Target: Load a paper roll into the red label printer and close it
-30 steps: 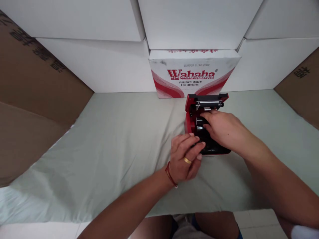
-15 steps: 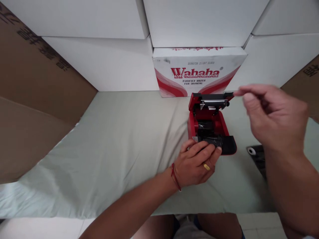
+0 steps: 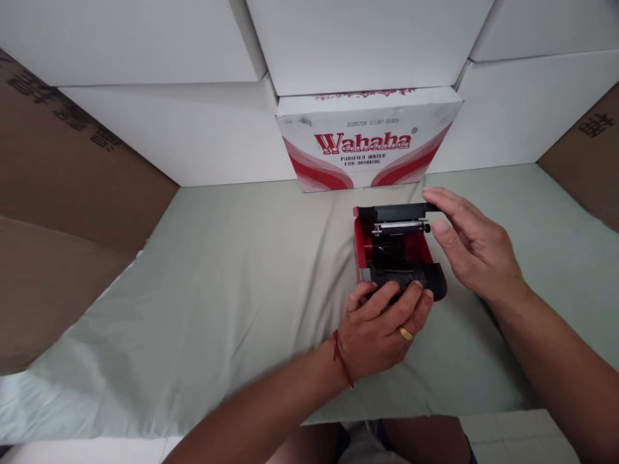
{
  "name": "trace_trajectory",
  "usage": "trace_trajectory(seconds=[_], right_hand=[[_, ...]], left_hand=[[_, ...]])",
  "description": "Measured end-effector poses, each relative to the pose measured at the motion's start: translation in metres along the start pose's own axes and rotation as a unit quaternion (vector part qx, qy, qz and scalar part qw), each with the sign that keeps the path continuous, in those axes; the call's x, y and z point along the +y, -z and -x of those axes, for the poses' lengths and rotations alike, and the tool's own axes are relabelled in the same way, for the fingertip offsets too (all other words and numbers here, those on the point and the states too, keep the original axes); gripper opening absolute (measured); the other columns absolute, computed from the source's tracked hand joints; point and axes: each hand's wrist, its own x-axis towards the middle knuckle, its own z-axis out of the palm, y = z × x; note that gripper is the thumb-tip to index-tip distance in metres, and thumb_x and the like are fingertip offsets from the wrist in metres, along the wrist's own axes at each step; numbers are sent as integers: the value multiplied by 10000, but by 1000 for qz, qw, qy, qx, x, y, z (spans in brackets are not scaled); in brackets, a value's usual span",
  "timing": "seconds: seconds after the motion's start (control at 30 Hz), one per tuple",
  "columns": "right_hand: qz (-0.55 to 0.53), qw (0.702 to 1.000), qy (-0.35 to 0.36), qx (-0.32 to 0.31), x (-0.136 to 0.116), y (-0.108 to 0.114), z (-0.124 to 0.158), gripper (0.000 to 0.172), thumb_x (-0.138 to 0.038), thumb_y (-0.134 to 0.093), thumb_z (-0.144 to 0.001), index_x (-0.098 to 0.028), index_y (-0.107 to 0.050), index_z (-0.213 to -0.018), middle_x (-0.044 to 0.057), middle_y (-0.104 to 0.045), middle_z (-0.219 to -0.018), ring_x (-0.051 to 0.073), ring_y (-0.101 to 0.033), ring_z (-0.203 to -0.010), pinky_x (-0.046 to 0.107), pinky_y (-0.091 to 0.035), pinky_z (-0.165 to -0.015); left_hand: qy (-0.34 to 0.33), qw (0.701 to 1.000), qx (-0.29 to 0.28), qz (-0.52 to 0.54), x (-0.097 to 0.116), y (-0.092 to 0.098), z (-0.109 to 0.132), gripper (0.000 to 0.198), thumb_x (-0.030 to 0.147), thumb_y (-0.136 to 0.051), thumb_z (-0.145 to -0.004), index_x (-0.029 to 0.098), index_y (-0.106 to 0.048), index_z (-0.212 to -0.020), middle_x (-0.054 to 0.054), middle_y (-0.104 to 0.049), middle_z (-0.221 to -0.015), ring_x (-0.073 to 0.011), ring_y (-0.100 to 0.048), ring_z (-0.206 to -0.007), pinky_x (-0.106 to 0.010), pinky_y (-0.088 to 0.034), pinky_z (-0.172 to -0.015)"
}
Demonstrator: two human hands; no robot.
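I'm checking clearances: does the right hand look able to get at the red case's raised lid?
Likely yes: the right hand is at the right end of the lid, nothing visible between them; the left hand is lower, at the front of the red case, clear of it.

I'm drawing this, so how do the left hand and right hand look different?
The left hand wears a gold ring and red bracelet; the right hand shows neither. The left hand lies across the front of the red box; the right hand is at its open lid. Both are without gloves.
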Motion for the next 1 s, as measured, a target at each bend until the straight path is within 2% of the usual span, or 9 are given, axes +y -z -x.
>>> trace_trajectory(seconds=[0.1,0.3,0.47,0.6,0.7,0.77,0.87,0.93,1.0], right_hand=[[2,999,30,-11,4,2,13,466,-374,-531,-1146,-298,-643,-1592,69,-640,-1677,295,-588,-1573,557,-453,-1347],[-32,998,35,-43,8,5,35,483,-358,-523,-1144,-335,-628,-1615,59,-599,-1715,290,-578,-1582,552,-453,-1348],[-67,995,64,-40,14,-3,51,421,-240,-535,-1134,-315,-726,-1501,63,-744,-1553,259,-628,-1536,518,-513,-1307],[-38,995,91,-20,17,-11,56,422,-156,-568,-1102,-274,-738,-1470,90,-777,-1496,250,-669,-1492,515,-514,-1304],[-16,994,103,-12,17,-12,57,406,-153,-572,-1098,-257,-739,-1453,106,-780,-1486,254,-684,-1474,533,-514,-1300],[-12,995,102,-9,16,-13,57,400,-162,-567,-1101,-263,-741,-1446,105,-783,-1479,256,-688,-1468,544,-515,-1299],[-31,996,87,-1,16,-16,58,398,-173,-557,-1108,-289,-744,-1440,85,-795,-1464,254,-689,-1469,551,-509,-1302],[-56,996,72,10,18,-19,58,396,-174,-543,-1115,-302,-750,-1427,74,-804,-1449,247,-681,-1478,540,-502,-1304],[-83,995,58,10,19,-21,58,398,-186,-529,-1124,-322,-747,-1428,62,-804,-1448,240,-666,-1492,527,-488,-1308]], left_hand=[[1,1000,-4,-3,2,0,-1,373,206,-643,-1020,274,-789,-1356,0,-848,-1361,-222,-667,-1193,-411,-403,-1146],[3,1000,-5,-8,2,-2,0,407,207,-679,-993,256,-774,-1385,-30,-852,-1343,-237,-663,-1235,-422,-408,-1155],[2,1000,-9,-2,2,-2,-1,398,203,-686,-995,260,-765,-1381,-22,-865,-1306,-235,-677,-1215,-414,-396,-1163],[6,1000,8,25,-1,-3,-2,366,221,-595,-1052,263,-735,-1387,-32,-886,-1236,-223,-712,-1141,-427,-361,-1237],[15,994,70,86,-16,0,-3,449,304,-513,-1104,217,-612,-1533,-90,-874,-1239,-223,-746,-1202,-440,-393,-1256],[66,983,101,137,-32,3,-3,513,392,-473,-1134,224,-525,-1616,-112,-844,-1319,-229,-755,-1296,-452,-380,-1288],[181,956,82,214,-57,6,-1,472,372,-384,-1180,280,-510,-1625,-69,-843,-1337,-218,-784,-1297,-481,-305,-1355],[184,952,54,238,-68,4,2,414,309,-386,-1186,300,-583,-1551,-48,-852,-1319,-209,-768,-1333,-480,-324,-1341],[167,951,55,255,-73,1,6,365,277,-444,-1172,295,-644,-1477,-49,-848,-1314,-207,-740,-1363,-456,-395,-1286]])
